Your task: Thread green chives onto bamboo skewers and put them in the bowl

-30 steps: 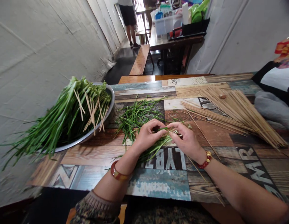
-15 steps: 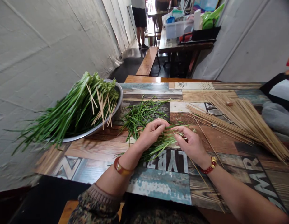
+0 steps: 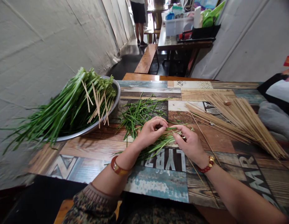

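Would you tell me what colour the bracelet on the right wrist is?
The bracelet is red beads with a gold piece, clearest in the head view.

Two hands meet over the table (image 3: 158, 186). The left hand (image 3: 149, 133) and right hand (image 3: 191, 144) pinch a little bunch of green stalks (image 3: 158, 144). A metal bowl (image 3: 113, 104) full of greens sits to the left. A pile of wooden sticks (image 3: 240, 119) lies to the right.

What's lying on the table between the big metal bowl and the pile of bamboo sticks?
In the head view, between the metal bowl and the bamboo sticks lies a loose heap of green chives on the table.
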Available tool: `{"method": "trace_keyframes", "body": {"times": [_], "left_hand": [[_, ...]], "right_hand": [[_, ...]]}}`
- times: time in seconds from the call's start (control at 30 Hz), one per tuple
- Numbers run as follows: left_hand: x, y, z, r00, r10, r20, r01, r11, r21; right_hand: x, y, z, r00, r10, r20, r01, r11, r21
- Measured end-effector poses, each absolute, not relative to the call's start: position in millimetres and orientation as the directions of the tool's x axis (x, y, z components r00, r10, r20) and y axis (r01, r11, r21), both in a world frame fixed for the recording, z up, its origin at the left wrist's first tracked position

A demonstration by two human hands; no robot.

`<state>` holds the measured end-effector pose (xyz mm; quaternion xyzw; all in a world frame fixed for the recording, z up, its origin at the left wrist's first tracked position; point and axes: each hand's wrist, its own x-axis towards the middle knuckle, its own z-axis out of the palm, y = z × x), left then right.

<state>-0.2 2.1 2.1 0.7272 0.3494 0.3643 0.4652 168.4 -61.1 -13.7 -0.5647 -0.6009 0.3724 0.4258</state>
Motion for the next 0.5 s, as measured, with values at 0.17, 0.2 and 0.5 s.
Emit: {"method": "trace_keyframes", "body": {"times": [0.17, 0.2, 0.5], "left_hand": [[-1.9, 4.4, -0.2, 0.454, 0.865, 0.215, 0.192, -0.331, 0.924], [-2.4, 4.7, -1.5, 0.430, 0.877, 0.213, 0.206, -0.324, 0.923], [0.0, 0.7, -2.9, 0.359, 0.898, 0.255, 0.324, -0.377, 0.868]], "right_hand": [[168.7, -61.3, -14.9, 0.007, 0.995, 0.100, 0.378, 0.090, -0.922], [168.9, -61.3, -15.9, 0.008, 0.994, 0.109, 0.381, 0.098, -0.919], [170.3, -61.4, -20.3, -0.011, 0.993, 0.118, 0.377, 0.114, -0.919]]}}
